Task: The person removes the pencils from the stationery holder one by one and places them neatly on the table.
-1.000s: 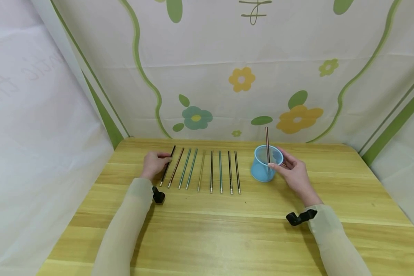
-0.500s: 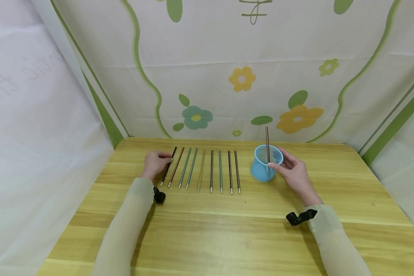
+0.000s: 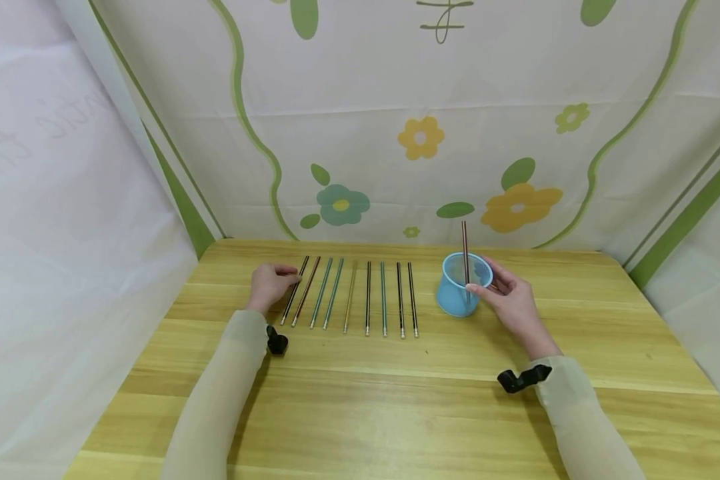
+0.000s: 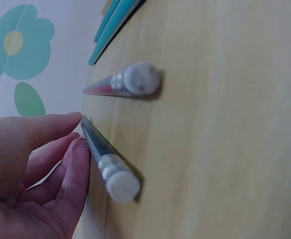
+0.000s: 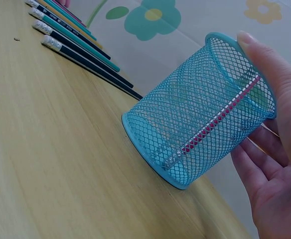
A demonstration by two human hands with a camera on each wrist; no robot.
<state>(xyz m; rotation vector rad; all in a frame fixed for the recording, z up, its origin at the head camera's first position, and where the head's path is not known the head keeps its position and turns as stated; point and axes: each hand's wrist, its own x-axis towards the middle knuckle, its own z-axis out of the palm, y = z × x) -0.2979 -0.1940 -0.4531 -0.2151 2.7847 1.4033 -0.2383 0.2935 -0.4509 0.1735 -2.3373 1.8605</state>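
At the left end of a row of pencils, my left hand (image 3: 271, 287) pinches a black pencil (image 3: 288, 310) between thumb and fingers. That pencil lies on the table, its white eraser (image 4: 122, 186) towards me in the left wrist view. Just right of it lies a dark red pencil (image 3: 304, 293). My right hand (image 3: 513, 303) holds a blue mesh pencil cup (image 3: 453, 300) by its rim, thumb in front and fingers behind. The cup stands upright on the table. A dark red striped pencil (image 3: 465, 243) stands inside, eraser end down, as the right wrist view shows.
Teal pencils (image 3: 334, 293), a yellow one (image 3: 350, 297) and several black ones (image 3: 400, 300) lie side by side, erasers towards me. The wooden table (image 3: 360, 413) ends at a flower-printed cloth wall (image 3: 360, 133) behind.
The black pencil under my left hand has shifted slightly right, nearer the dark red pencil, and the left hand moved a little with it. The right hand and cup have stayed put.
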